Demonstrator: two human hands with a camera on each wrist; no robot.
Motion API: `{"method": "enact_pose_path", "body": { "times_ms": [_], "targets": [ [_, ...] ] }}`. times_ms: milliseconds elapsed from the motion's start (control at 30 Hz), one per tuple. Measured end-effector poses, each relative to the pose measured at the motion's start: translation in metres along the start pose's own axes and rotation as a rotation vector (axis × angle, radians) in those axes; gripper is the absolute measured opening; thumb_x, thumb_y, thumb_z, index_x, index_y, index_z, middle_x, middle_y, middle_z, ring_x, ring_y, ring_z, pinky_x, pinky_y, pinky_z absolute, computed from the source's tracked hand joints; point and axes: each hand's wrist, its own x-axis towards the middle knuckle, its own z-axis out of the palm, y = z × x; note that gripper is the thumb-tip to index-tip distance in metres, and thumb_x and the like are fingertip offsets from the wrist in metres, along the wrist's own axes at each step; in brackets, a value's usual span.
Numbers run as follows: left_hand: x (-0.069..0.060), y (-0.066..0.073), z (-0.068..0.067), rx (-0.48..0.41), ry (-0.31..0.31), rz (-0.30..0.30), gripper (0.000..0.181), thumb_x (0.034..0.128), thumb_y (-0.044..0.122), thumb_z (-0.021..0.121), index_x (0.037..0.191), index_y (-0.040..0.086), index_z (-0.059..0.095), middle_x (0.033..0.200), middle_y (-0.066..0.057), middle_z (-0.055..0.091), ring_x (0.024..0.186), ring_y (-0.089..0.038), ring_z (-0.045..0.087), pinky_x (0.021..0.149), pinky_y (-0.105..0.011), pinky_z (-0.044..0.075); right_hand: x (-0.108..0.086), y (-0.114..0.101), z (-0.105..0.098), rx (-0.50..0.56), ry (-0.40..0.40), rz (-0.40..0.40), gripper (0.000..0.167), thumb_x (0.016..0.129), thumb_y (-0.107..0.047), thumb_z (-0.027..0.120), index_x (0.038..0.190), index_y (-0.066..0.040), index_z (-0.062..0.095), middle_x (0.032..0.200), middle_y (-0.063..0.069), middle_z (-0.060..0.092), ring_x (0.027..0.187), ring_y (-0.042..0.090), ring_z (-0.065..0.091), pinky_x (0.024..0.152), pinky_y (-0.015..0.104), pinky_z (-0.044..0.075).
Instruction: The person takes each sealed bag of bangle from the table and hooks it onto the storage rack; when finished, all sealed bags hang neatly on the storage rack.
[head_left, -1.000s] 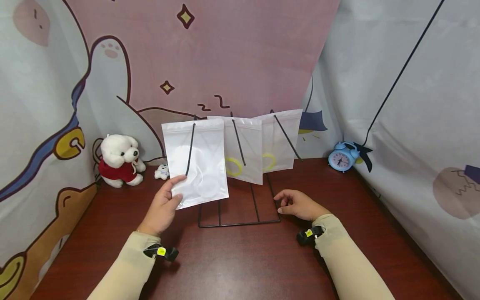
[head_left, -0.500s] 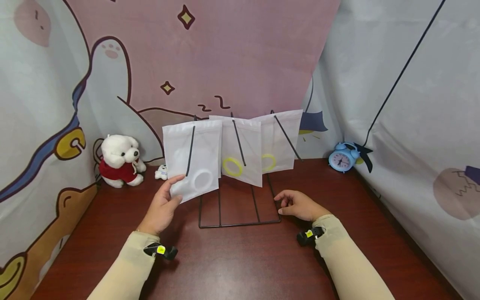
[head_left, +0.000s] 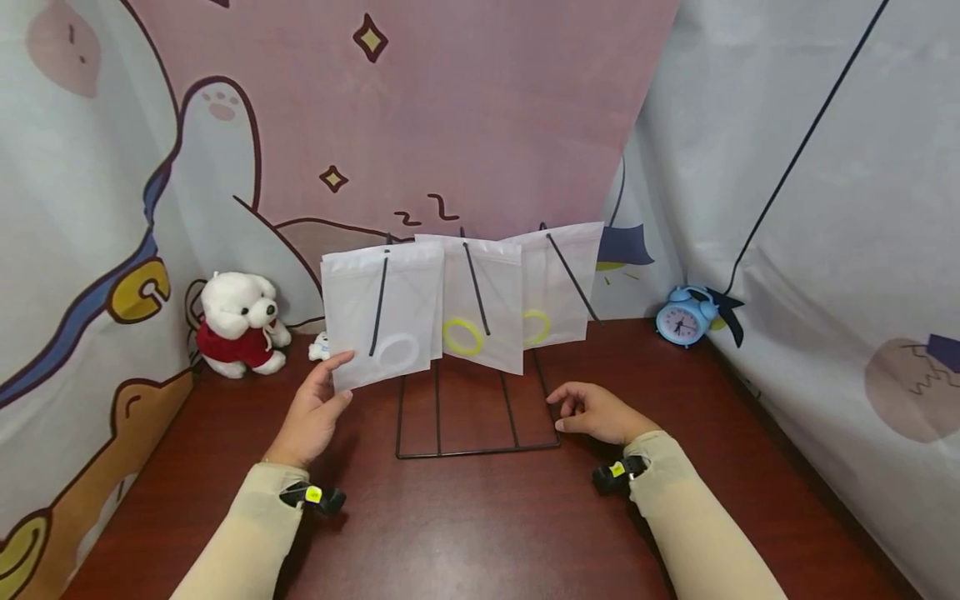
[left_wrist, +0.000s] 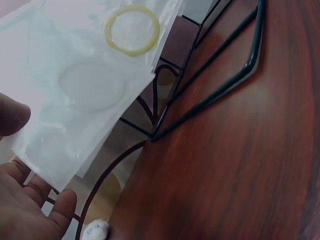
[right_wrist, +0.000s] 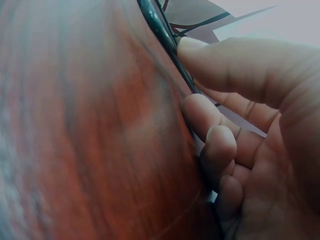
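Note:
Three hooks of a black wire rack (head_left: 480, 452) carry white zip bags. The left zip bag (head_left: 348, 308) shows a pale ring (head_left: 395, 353) inside, with another bag's edge behind it. The middle zip bag (head_left: 493, 279) and the right zip bag (head_left: 536, 283) each show a yellow ring. My left hand (head_left: 306, 415) is at the left bag's lower left corner; in the left wrist view its thumb and fingers (left_wrist: 62, 210) stand apart on either side of the bag. My right hand (head_left: 603, 412) holds the right side wire of the rack's base between thumb and curled fingers.
A white plush dog (head_left: 238, 321) in red sits at the back left, with a small white figure (head_left: 318, 347) partly behind the left bag. A blue alarm clock (head_left: 686, 317) stands at the back right. Printed cloth walls surround the brown table (head_left: 465, 533).
My left hand has let go of the left bag and drawn back slightly to the left. The bag's lower end has dropped back toward the rack. My right hand has stayed in place.

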Motion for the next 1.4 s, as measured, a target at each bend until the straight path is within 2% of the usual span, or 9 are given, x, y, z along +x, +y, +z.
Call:
{"method": "enact_pose_path", "body": {
  "times_ms": [100, 233, 300, 500, 700, 900, 1200, 1400],
  "targets": [
    [0.001, -0.002, -0.003, 0.035, 0.0, -0.049, 0.058, 0.0983, -0.014, 0.05, 0.154, 0.001, 0.046, 0.165, -0.017, 0.04, 0.157, -0.017, 0.025, 0.12, -0.014, 0.025, 0.0, 0.001, 0.0, -0.006, 0.002, -0.001, 0.038, 0.089, -0.015, 0.084, 0.124, -0.01, 0.07, 0.093, 0.004, 0.063, 0.079, 0.019, 0.058, 0.068, 0.027, 0.048],
    [0.002, -0.005, -0.005, 0.054, -0.001, -0.093, 0.058, 0.0997, -0.012, 0.051, 0.155, 0.002, 0.046, 0.166, -0.017, 0.038, 0.155, -0.03, 0.028, 0.125, -0.039, 0.026, -0.002, 0.002, 0.001, -0.004, 0.0, -0.005, 0.038, 0.089, -0.015, 0.083, 0.124, -0.01, 0.069, 0.092, 0.004, 0.063, 0.077, 0.018, 0.057, 0.066, 0.026, 0.048],
    [0.003, -0.006, -0.006, 0.048, 0.0, -0.106, 0.057, 0.1003, -0.011, 0.051, 0.156, 0.002, 0.046, 0.166, -0.016, 0.038, 0.153, -0.032, 0.03, 0.123, -0.043, 0.028, -0.002, 0.002, 0.001, -0.003, -0.001, -0.005, 0.038, 0.09, -0.015, 0.083, 0.124, -0.009, 0.069, 0.092, 0.004, 0.063, 0.076, 0.018, 0.057, 0.065, 0.026, 0.048],
    [0.006, -0.012, -0.008, 0.045, 0.008, -0.103, 0.057, 0.1006, -0.011, 0.051, 0.156, 0.002, 0.045, 0.165, -0.018, 0.039, 0.144, -0.033, 0.037, 0.109, -0.023, 0.033, -0.002, 0.001, -0.001, -0.008, 0.007, -0.007, 0.038, 0.09, -0.015, 0.082, 0.124, -0.009, 0.069, 0.092, 0.005, 0.063, 0.075, 0.019, 0.057, 0.065, 0.027, 0.048],
    [0.006, -0.014, -0.01, 0.066, 0.018, -0.12, 0.057, 0.1008, -0.01, 0.052, 0.156, 0.002, 0.045, 0.16, -0.022, 0.042, 0.142, -0.035, 0.039, 0.109, -0.033, 0.037, -0.003, 0.003, 0.0, 0.001, -0.001, 0.002, 0.037, 0.09, -0.015, 0.083, 0.124, -0.01, 0.069, 0.092, 0.005, 0.063, 0.077, 0.019, 0.057, 0.066, 0.027, 0.048],
    [0.006, -0.017, -0.014, 0.084, 0.037, -0.121, 0.056, 0.1012, -0.01, 0.052, 0.155, 0.003, 0.047, 0.157, -0.023, 0.045, 0.146, -0.037, 0.04, 0.107, -0.027, 0.04, -0.002, 0.004, 0.001, 0.004, 0.002, -0.007, 0.037, 0.089, -0.015, 0.083, 0.123, -0.01, 0.069, 0.092, 0.006, 0.063, 0.078, 0.02, 0.057, 0.066, 0.028, 0.048],
    [0.007, -0.018, -0.016, 0.102, 0.066, -0.122, 0.054, 0.1019, -0.008, 0.053, 0.155, -0.001, 0.045, 0.155, -0.025, 0.046, 0.143, -0.035, 0.04, 0.112, -0.04, 0.037, -0.001, 0.007, -0.001, 0.015, 0.01, 0.012, 0.036, 0.092, -0.019, 0.082, 0.124, -0.01, 0.07, 0.093, 0.006, 0.063, 0.079, 0.02, 0.057, 0.066, 0.028, 0.048],
    [0.006, -0.015, -0.02, 0.12, 0.107, -0.164, 0.052, 0.1041, -0.003, 0.054, 0.155, 0.0, 0.044, 0.153, -0.021, 0.046, 0.136, -0.022, 0.04, 0.104, -0.023, 0.037, -0.001, 0.007, -0.003, -0.016, 0.02, 0.01, 0.031, 0.098, -0.027, 0.076, 0.124, -0.012, 0.07, 0.094, 0.005, 0.064, 0.082, 0.018, 0.059, 0.07, 0.03, 0.049]
  ]
}}
